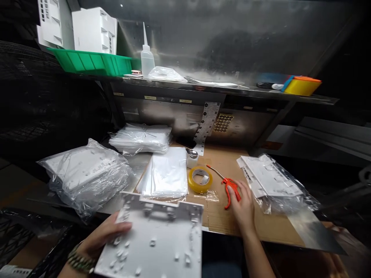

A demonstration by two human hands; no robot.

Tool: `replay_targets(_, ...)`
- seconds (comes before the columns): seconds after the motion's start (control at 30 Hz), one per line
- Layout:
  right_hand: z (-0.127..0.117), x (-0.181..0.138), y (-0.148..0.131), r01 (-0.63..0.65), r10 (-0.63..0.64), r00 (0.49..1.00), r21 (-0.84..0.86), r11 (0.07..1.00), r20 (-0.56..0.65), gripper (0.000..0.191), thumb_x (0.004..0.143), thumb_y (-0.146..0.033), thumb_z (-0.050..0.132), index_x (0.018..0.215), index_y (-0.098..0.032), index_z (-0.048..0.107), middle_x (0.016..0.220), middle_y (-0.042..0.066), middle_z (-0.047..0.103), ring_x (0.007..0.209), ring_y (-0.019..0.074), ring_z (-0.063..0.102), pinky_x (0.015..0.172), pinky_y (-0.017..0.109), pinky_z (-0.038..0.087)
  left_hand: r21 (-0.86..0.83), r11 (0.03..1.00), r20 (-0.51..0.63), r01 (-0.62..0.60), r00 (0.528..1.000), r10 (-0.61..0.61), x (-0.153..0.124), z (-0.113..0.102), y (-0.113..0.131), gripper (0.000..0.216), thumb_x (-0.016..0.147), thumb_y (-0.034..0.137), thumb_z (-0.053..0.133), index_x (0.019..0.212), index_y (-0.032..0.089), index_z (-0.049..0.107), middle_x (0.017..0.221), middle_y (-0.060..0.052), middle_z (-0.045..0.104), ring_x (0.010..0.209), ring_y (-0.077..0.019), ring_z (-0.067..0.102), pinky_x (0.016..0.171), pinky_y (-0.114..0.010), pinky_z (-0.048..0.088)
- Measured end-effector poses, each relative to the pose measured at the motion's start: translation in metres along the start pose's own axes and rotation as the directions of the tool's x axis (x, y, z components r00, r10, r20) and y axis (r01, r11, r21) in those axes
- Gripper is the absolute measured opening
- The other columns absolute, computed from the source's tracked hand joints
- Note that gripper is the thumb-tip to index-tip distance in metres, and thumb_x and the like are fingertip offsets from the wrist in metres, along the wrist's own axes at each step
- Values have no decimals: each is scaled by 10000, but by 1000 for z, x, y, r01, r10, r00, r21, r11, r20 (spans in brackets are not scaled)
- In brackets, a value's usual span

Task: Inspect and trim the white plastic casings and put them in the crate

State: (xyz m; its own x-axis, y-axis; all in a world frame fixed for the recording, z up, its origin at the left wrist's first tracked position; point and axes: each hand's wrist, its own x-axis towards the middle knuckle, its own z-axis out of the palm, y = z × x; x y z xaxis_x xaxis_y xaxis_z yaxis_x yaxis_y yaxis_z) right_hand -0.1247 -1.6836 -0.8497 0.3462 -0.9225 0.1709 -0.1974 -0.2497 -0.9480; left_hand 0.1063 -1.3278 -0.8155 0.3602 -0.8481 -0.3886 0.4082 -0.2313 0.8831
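Observation:
My left hand grips the left edge of a white plastic panel held over the near edge of the bench, its ribbed inner side facing up. My right hand rests on the cardboard sheet and closes around the handle of an orange air blow gun, whose thin nozzle points up and left. A roll of yellow tape lies just left of the gun. A stack of clear plastic bags lies behind the panel.
Bagged white panels sit at the left and more white panels on plastic at the right. A pile of clear bags lies at the back. The shelf above carries a green bin, a squeeze bottle and a yellow box.

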Motion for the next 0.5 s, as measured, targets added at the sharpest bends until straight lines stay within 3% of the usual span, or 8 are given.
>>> replay_targets(0.03,0,-22,0,-43,35,995,85,995,92,675,791,-717,657,1235,-210,679,1426,172,610,1403,341,497,1220,526,315,60,998,20,-20,1000,19,16,6,4,532,734,526,831,1094,154,709,947,-120,784,856,-293,750,782,-374,600)
replay_targets(0.07,-1,-44,1,-184,116,952,227,956,284,665,821,-722,647,1253,-218,688,1352,164,669,1351,335,559,1188,523,368,165,984,72,-70,996,59,33,14,9,564,744,565,797,1109,146,703,955,-130,783,825,-290,752,750,-376,603)
replay_targets(0.1,-2,-63,2,-362,200,888,362,859,414,677,827,-737,643,1250,-212,700,1288,171,707,1306,347,601,1145,537,420,223,969,104,-102,991,81,50,23,14,582,746,581,782,1121,143,699,957,-136,782,813,-289,752,738,-383,606)
replay_targets(0.17,-5,-92,6,-623,328,759,481,617,562,645,805,-663,740,1259,-207,701,1204,171,750,1227,363,662,1079,552,486,331,929,171,-168,978,116,83,40,23,587,784,585,749,1162,140,683,990,-145,776,874,-300,750,782,-412,610)
replay_targets(0.27,-16,-101,10,-705,464,708,574,417,532,657,780,-534,829,1335,-228,653,1190,139,767,1185,353,693,1061,554,517,505,802,239,-319,945,225,128,52,35,633,903,695,524,1209,158,660,1148,-157,738,1074,-313,700,938,-460,571)
replay_targets(0.37,-32,-88,3,-639,521,738,692,336,429,703,824,-544,782,1423,-235,585,1285,126,734,1262,337,652,1112,542,493,708,550,289,-443,892,347,163,38,42,628,930,709,450,1203,179,650,1315,-168,652,1318,-336,534,1155,-509,391)
replay_targets(0.43,-43,-80,-5,-573,538,766,752,326,351,699,848,-540,756,1448,-239,565,1350,116,701,1306,325,622,1143,525,473,817,355,334,-454,875,351,178,19,42,579,867,704,578,1084,176,676,1226,-185,670,1288,-376,525,1140,-545,374)
replay_targets(0.5,-52,-76,-12,-517,538,792,785,340,289,685,860,-535,743,1455,-247,562,1397,106,671,1335,319,600,1164,512,458,882,180,364,-435,874,323,182,-4,40,540,850,703,608,981,183,673,1073,-173,693,1117,-375,600,1008,-530,464)
